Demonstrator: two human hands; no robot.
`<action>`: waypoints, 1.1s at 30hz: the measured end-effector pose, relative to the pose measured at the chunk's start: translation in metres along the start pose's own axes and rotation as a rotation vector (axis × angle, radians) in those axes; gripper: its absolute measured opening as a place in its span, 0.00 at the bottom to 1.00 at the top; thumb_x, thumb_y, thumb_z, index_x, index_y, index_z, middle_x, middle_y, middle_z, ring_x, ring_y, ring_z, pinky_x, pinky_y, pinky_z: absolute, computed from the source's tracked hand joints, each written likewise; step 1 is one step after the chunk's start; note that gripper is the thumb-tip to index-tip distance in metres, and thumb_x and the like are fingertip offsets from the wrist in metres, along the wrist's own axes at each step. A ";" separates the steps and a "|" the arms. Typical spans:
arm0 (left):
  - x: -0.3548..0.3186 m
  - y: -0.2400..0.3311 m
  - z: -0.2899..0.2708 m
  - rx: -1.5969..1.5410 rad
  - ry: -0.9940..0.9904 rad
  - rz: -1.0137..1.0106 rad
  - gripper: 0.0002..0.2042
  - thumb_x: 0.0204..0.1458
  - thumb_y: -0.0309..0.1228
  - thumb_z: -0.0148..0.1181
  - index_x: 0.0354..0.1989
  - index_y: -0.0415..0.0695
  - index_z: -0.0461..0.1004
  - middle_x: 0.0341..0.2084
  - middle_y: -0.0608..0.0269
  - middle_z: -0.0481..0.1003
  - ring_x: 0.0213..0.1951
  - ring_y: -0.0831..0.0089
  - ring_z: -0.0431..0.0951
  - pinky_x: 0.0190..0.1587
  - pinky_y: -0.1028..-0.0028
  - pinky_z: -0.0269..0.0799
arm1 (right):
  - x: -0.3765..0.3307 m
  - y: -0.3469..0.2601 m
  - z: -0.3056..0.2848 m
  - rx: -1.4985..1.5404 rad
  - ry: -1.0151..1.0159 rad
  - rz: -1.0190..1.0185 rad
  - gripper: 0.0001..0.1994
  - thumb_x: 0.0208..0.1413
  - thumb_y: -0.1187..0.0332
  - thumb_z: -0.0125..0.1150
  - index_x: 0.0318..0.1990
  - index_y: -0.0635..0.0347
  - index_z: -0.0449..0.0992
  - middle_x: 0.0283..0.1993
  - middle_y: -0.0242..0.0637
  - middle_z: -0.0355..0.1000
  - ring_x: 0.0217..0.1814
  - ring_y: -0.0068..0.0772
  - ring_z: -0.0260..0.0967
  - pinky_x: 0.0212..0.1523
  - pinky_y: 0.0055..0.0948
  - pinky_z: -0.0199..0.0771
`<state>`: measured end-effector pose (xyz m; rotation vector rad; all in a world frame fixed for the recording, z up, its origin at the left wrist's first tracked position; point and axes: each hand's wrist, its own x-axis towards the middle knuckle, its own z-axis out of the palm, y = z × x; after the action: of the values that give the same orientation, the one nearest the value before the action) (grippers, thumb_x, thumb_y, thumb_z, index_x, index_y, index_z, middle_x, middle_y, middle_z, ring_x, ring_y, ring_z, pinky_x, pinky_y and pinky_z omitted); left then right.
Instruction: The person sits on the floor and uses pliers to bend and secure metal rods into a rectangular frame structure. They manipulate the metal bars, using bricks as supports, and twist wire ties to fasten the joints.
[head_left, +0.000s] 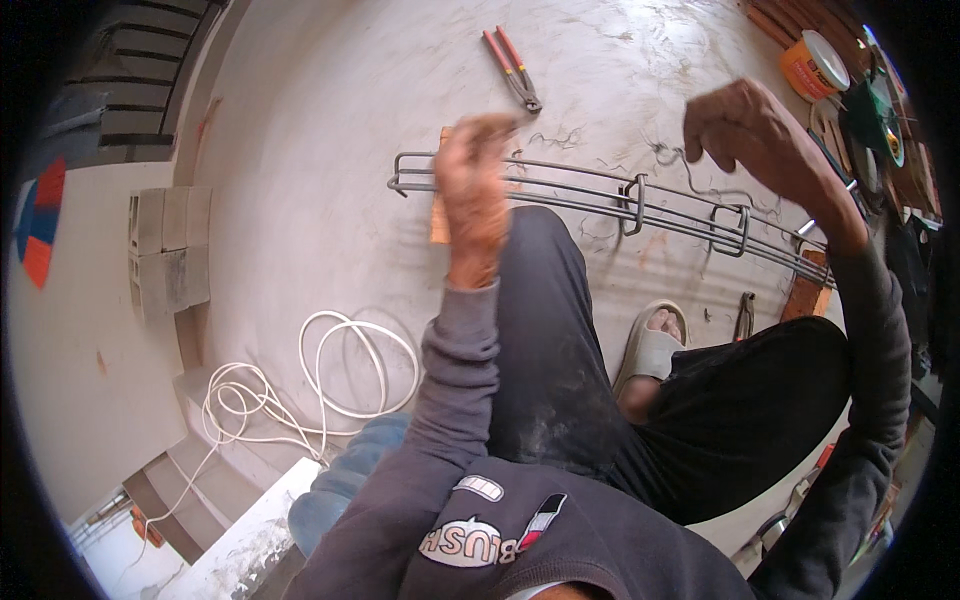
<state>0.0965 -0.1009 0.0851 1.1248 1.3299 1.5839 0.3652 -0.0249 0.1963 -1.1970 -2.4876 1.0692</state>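
Note:
A long cage of steel bars (590, 195) with square wire stirrups (635, 205) lies across in front of me, raised on orange bricks (439, 222). My left hand (473, 190) is over the cage's left end, smeared by motion; whether it touches the bars I cannot tell. Above and beyond the bars on the right, my right hand (750, 135) hangs with its fingers curled down. A thin dark wire (715, 190) runs just below those fingertips; whether they hold it is unclear. Pincers with red handles (515, 75) lie on the floor beyond the cage.
Bits of wire (555, 138) litter the pale floor. Another hand tool (745, 315) lies near my sandalled foot (655, 345). A white cable (365, 410) is coiled at the left, near grey blocks (170, 250). An orange-and-white bucket (815, 68) stands at the far right.

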 end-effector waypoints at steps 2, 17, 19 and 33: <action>0.018 0.019 0.040 -0.037 -0.268 0.120 0.13 0.64 0.33 0.54 0.39 0.35 0.79 0.34 0.58 0.81 0.37 0.74 0.79 0.48 0.73 0.73 | 0.020 0.009 -0.001 0.033 -0.005 -0.032 0.10 0.53 0.68 0.54 0.27 0.62 0.78 0.16 0.34 0.66 0.19 0.22 0.66 0.19 0.29 0.62; 0.039 -0.029 0.061 -0.408 -0.250 -0.375 0.06 0.56 0.26 0.63 0.36 0.36 0.75 0.26 0.61 0.76 0.30 0.65 0.83 0.40 0.66 0.84 | 0.076 0.086 0.021 -0.313 -0.014 -0.063 0.08 0.49 0.71 0.59 0.20 0.61 0.76 0.18 0.34 0.71 0.18 0.22 0.68 0.17 0.29 0.62; 0.043 -0.029 0.059 -0.422 -0.259 -0.364 0.05 0.56 0.26 0.63 0.35 0.36 0.75 0.25 0.61 0.75 0.27 0.68 0.81 0.36 0.67 0.83 | 0.072 0.097 0.013 -0.186 -0.119 0.020 0.09 0.55 0.68 0.57 0.26 0.62 0.75 0.22 0.35 0.72 0.20 0.22 0.69 0.21 0.27 0.69; 0.048 -0.025 0.074 -0.291 -0.275 -0.237 0.08 0.58 0.32 0.65 0.38 0.40 0.77 0.22 0.67 0.75 0.23 0.80 0.71 0.25 0.80 0.62 | 0.063 0.069 0.000 1.343 0.172 0.159 0.10 0.66 0.67 0.52 0.44 0.66 0.72 0.29 0.35 0.71 0.36 0.37 0.77 0.46 0.46 0.82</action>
<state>0.1521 -0.0286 0.0721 0.9285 0.9763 1.3428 0.3660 0.0504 0.1407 -0.8938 -1.0038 1.9934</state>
